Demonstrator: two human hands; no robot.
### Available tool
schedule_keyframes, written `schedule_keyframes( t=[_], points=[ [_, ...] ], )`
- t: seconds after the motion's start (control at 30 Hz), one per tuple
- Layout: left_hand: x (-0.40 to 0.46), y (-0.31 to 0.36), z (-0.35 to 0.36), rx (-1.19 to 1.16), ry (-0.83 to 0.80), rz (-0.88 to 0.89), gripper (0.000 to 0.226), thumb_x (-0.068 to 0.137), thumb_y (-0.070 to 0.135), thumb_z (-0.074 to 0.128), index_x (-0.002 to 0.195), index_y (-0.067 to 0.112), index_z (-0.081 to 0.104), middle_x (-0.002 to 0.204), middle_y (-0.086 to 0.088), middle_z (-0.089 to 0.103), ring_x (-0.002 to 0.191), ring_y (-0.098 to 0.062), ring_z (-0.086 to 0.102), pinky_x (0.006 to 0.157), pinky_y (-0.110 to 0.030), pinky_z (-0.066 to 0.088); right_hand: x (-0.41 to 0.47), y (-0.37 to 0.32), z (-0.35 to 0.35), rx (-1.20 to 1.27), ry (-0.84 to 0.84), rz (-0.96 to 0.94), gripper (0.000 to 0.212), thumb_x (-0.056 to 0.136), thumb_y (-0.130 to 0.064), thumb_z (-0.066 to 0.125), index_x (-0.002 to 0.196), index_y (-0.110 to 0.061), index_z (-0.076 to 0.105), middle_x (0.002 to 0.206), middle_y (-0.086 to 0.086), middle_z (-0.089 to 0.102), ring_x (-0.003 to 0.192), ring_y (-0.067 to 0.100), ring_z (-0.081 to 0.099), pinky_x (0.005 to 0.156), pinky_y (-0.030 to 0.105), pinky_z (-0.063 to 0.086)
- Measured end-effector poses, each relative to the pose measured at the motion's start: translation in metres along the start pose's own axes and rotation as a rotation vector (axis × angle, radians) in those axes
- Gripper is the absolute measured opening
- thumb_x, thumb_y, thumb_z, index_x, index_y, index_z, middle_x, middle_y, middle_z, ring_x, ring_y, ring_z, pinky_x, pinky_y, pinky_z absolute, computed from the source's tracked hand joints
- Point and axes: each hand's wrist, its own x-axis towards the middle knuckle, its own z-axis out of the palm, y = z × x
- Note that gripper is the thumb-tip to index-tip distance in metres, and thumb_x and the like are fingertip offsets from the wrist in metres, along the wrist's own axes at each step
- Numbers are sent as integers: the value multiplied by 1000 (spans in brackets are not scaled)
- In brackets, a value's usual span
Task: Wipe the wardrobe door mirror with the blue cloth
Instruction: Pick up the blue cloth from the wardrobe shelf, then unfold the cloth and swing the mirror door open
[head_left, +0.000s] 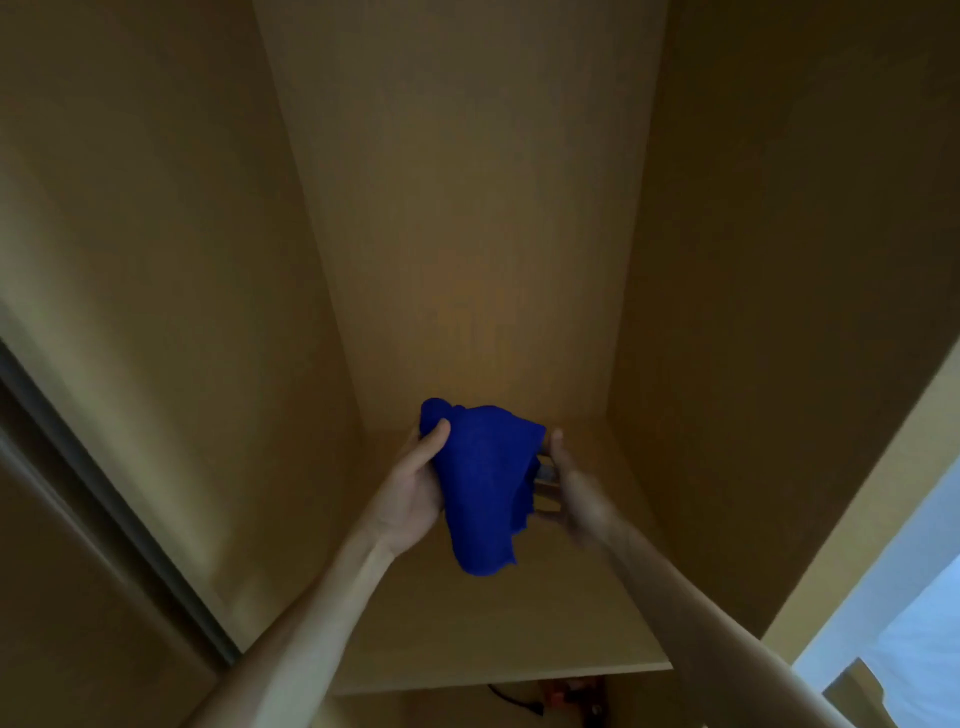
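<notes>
blue cloth (480, 483) between hands (left hand (415, 488) gripping)

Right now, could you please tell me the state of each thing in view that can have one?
Cloth: bunched, held up above the shelf between both hands.
Left hand: grips the cloth, thumb on top.
Right hand: blurred, fingers at the cloth's edge; grip unclear.
Shelf: bare where visible.
Wardrobe: open, inside in view.
Mirror: not in view.

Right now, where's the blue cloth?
In the head view the blue cloth is centre frame, held between the left hand and right hand, above the wardrobe shelf.
</notes>
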Motion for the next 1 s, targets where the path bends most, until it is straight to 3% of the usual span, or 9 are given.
schedule_keyframes(
  t=[0.17, 0.23, 0.33, 0.47, 0.6, 0.67, 0.77, 0.9, 1.0],
  points=[
    [-1, 13, 1, 31, -3, 37, 43, 101, 34, 55, 139, 12, 58, 143, -13, 59, 132, -28, 56, 97, -37, 54, -4, -13, 15, -129, -64, -152, 93, 73, -96, 42, 149, -42, 43, 143, -22, 49, 131, 4, 50, 106, 38, 42],
    [-4, 16, 1, 65, -13, 37, 44, 102, 34, 55, 139, 11, 58, 143, -15, 59, 132, -30, 56, 99, -38, 53, -6, -21, 17, -149, -123, -237, 84, 71, -88, 62, 143, -49, 47, 138, -31, 55, 129, -3, 54, 102, 26, 48],
    [-8, 21, 0, 108, -24, 40, 51, 97, 35, 64, 140, 10, 56, 143, -15, 58, 132, -31, 56, 98, -39, 53, -6, -31, 21, -208, -147, -269, 55, 77, -57, 78, 127, -37, 64, 123, -20, 71, 117, 4, 66, 87, 20, 58],
    [-10, 26, -9, 195, -22, 80, 43, 96, 23, 67, 137, 17, 59, 141, -11, 61, 130, -28, 58, 100, -41, 53, -11, -41, 20, -200, -121, -302, 41, 84, -48, 73, 120, -28, 70, 114, -15, 76, 106, 7, 73, 78, 18, 58],
    [-11, 37, -20, 323, 73, 177, 50, 90, 20, 73, 137, 14, 57, 136, -7, 66, 126, -24, 61, 96, -30, 54, -13, -57, 18, -95, -85, -287, 42, 85, -48, 72, 122, -27, 69, 116, -9, 77, 105, 12, 74, 80, 24, 60],
    [-11, 44, -22, 379, 141, 209, 49, 86, 23, 77, 131, 16, 62, 129, -6, 70, 123, -24, 63, 95, -31, 53, -13, -67, 20, 42, -109, -245, 40, 89, -40, 71, 123, -18, 69, 117, 3, 77, 106, 23, 75, 80, 32, 61],
    [-8, 52, -21, 420, 195, 235, 46, 82, 25, 78, 126, 17, 65, 123, -4, 73, 118, -20, 66, 101, -38, 48, -20, -79, 30, 147, -144, -190, 37, 89, -39, 70, 115, -14, 70, 110, 10, 78, 95, 26, 77, 69, 31, 61],
    [-5, 57, -14, 443, 250, 286, 28, 90, 24, 74, 118, 23, 70, 118, 1, 75, 111, -13, 69, 95, -32, 46, -26, -82, 42, 187, -137, -176, 54, 90, -50, 65, 129, -13, 65, 121, 12, 75, 108, 30, 74, 76, 34, 62],
    [-5, 59, -10, 394, 249, 281, 22, 92, 26, 72, 114, 27, 70, 119, 5, 73, 109, -14, 69, 85, -31, 53, -33, -84, 51, 239, -147, -174, 55, 94, -52, 61, 131, -12, 66, 125, 14, 73, 112, 31, 72, 81, 37, 61]
  ],
)
